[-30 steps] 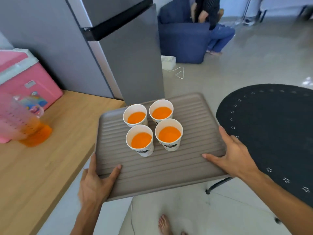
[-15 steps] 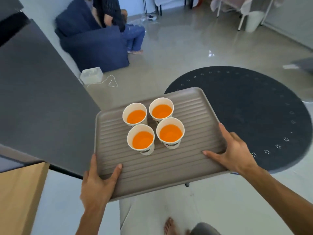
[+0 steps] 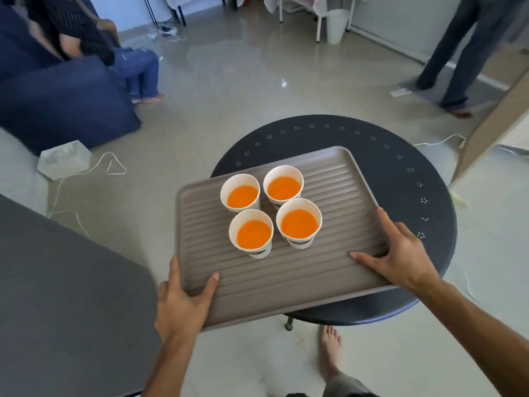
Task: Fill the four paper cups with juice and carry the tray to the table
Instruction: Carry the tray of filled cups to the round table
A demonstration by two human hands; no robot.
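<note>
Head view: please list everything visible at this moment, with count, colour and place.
paper cups: four, white, clustered on the tray
juice: orange, in all four cups
tray: one, grey-brown, ribbed, over the table's near side
table: one, black, round, centre right
sofa: one, dark blue, upper left
seated person: one, on the sofa
box: one, white, floor at left
bin: one, white, top
standing person: one, dark trousers, upper right
grey surface: one, lower left
bare foot: one, bottom
left hand: grips tray's near left corner
right hand: grips tray's right edge
</note>
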